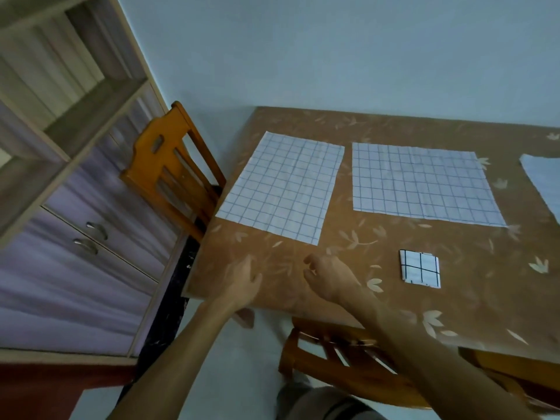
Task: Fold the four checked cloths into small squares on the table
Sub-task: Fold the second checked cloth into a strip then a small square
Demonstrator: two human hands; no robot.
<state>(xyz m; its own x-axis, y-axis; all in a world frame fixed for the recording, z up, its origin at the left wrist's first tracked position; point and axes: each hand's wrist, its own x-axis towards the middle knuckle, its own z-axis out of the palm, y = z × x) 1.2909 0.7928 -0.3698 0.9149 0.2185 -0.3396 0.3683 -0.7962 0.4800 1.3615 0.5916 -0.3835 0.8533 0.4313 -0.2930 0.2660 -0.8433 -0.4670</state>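
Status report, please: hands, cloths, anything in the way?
Open, empty: left hand, right hand. Done: folded cloth. Flat: left cloth, middle cloth, right cloth. Nothing blocks left cloth.

We see dim, flat, bluish light, with only soft, faint shadows on the worktop (469, 313). The left hand (242, 280) and right hand (330, 280) are smeared by motion blur. Wide-angle distortion tilts and stretches the cabinet (91, 268) at the left edge, where detail goes soft.

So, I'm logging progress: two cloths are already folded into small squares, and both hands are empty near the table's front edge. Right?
Not quite: the head view shows only one folded cloth, a small square; the flat cloths lie unfolded. The left hand and right hand are empty near the table's front edge.
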